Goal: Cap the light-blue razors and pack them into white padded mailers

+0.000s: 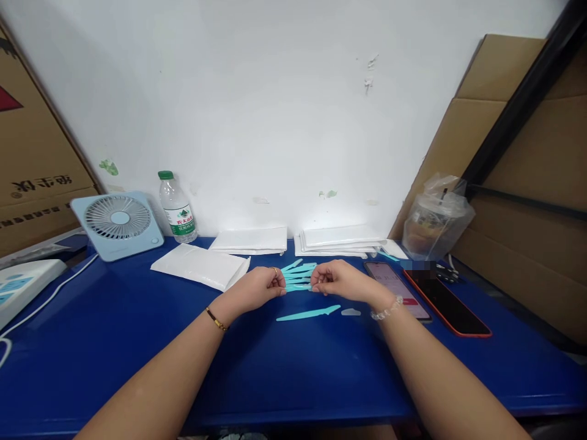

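Note:
My left hand (266, 286) is closed in a pinch on the left end of a slim turquoise eyebrow razor (297, 287). The fingers of my right hand (332, 280) are pinched at its right end, partly hiding it. Just behind my fingers, several more turquoise razors (299, 269) lie fanned out on the blue table (293, 366). Nearer to me, one loose eyebrow razor (308, 313) rests flat, its narrow handle pointing left. A small translucent cap (351, 312) sits to the right of it.
White padded envelopes (202, 264) lie at left, with stacks of white packets (342, 236) along the wall. A fan (120, 223) and water bottle (178, 211) stand back left. Two phones (447, 302) and a bagged drink cup (433, 223) are at right; a power strip (27, 284) is far left.

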`<state>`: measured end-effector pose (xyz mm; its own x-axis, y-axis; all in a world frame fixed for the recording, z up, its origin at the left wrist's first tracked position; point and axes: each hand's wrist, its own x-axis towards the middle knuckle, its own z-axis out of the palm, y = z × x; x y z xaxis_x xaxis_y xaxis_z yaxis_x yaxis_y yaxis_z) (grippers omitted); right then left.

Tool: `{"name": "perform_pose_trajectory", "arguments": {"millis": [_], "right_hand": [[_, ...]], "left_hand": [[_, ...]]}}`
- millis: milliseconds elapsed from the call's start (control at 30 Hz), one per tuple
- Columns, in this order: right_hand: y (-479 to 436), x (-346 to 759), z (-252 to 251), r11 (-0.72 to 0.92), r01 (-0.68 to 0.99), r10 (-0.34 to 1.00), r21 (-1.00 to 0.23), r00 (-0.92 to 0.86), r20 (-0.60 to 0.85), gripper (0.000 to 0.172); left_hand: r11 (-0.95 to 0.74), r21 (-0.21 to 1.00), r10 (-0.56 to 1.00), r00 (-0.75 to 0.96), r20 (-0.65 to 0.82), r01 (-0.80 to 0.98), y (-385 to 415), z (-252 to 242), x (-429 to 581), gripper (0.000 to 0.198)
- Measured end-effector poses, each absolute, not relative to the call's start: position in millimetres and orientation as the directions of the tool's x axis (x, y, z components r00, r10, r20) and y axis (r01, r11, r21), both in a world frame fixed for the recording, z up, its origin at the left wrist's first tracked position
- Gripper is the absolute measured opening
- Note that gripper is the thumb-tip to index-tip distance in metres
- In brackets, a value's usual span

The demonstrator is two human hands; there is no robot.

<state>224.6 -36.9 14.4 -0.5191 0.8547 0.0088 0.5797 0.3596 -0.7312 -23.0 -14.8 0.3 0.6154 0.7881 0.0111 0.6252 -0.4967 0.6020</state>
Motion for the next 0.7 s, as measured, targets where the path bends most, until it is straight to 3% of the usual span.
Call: {"name": "perform_pose_trajectory", "arguments": {"millis": [300,500,600,700], "right_hand": [[-40,216,14,0.379,0.531,0.838,-0.758,-0.545,0.037,0.017],[-27,222,3,0.343,0.626,0.921,-0.7,-0.372,0.118,0.021],[-26,239,9,0.333,0.682,0.93,-0.651,-0.35,0.109,0.024],[-33,255,20,0.295,0.751,0.876,-0.591,-0.46,-0.147,0.028]], "left_hand": [[-0.529,0.608,0.764,0.645,0.036,0.592,-19,-1,-17,0.018],[-0.61,0.472,0.791,0.525,0.315,0.636,-25,-1,-9,0.026],[-0.658,0.454,0.725,0.668,0.166,0.601,-32,0,-6,0.031],[-0.698,0.425,0.647,0.762,0.029,0.576,-38,-2,-1,0.032]]}}
